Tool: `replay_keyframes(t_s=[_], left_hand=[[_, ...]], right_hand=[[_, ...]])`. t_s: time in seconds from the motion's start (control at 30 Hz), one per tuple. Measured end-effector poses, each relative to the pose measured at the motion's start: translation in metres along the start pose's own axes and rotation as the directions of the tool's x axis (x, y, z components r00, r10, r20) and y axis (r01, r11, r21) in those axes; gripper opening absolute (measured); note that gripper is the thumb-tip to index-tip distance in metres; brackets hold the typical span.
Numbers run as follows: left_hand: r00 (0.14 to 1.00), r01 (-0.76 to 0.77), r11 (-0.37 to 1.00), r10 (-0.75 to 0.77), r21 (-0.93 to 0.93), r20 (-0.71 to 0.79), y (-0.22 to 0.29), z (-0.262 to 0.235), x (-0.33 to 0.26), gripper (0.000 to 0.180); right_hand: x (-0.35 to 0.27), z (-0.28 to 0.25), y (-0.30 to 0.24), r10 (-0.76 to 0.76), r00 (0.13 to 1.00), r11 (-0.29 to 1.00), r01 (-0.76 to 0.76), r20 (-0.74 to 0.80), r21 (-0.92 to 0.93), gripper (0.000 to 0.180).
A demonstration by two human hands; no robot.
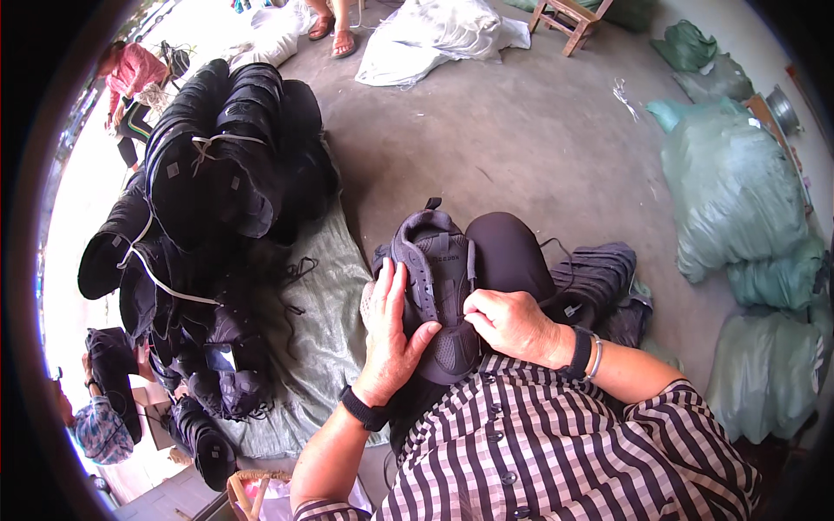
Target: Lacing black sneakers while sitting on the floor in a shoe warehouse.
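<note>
- While our left hand (pixel 388 330) lies along the near-left side of a dark grey and black shoe (pixel 447 291), its fingers are straight and its thumb stands apart, reaching over toward the toe.
- Our right hand (pixel 514 328) is closed at the shoe's right edge, thumb pressed to the curled forefinger; we cannot tell whether anything thin is pinched there.
- The shoe rests on our lap, toe toward our striped shirt (pixel 521 443) and heel loop (pixel 433 203) pointing away, just beside our raised right knee (pixel 511 252).
- We wear a black band (pixel 365 410) on the left wrist; the right has a similar one and a pale bracelet (pixel 595 359).
- Right of the knee, on the floor (pixel 521 156), sits a row of grey shoe uppers (pixel 601 276).
- To our left, black bundles (pixel 204 174), tied with white cord (pixel 169 285), are heaped beside a greenish sheet (pixel 326 347).
- Pale green sacks (pixel 734 191) line the right; a white sack (pixel 439 39) and a wooden stool (pixel 569 24) stand well ahead.
</note>
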State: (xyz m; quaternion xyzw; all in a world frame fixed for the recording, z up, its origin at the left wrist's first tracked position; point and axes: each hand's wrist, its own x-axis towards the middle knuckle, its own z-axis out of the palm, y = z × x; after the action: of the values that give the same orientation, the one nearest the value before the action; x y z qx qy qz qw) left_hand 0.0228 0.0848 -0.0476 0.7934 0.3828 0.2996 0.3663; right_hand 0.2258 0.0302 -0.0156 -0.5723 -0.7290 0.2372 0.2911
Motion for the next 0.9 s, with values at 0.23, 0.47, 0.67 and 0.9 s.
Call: replay_keyframes(t_s=[0.23, 0.47, 0.67, 0.9], left_hand=[[1.000, -0.026, 0.997, 0.027, -0.074, 0.015, -0.011, -0.001, -0.001, 0.080], [0.998, -0.018, 0.995, 0.024, -0.100, 0.052, -0.016, 0.000, 0.001, 0.080], [0.999, -0.032, 0.990, 0.034, -0.140, 0.013, -0.018, 0.003, 0.002, 0.079], [0.999, -0.038, 0.979, 0.045, -0.199, 0.031, -0.023, 0.003, -0.002, 0.080]], right_hand=[[0.006, 0.000, 0.000, 0.006, 0.997, 0.999, -0.002, 0.082, -0.051, 0.006], [0.021, -0.010, -0.006, 0.034, 0.966, 0.989, 0.004, 0.255, -0.147, 0.004], [0.027, -0.012, -0.019, 0.053, 0.950, 0.951, 0.045, 0.306, -0.305, 0.003], [0.019, -0.005, -0.005, 0.229, 0.922, 0.945, -0.288, 0.312, 0.157, 0.008]])
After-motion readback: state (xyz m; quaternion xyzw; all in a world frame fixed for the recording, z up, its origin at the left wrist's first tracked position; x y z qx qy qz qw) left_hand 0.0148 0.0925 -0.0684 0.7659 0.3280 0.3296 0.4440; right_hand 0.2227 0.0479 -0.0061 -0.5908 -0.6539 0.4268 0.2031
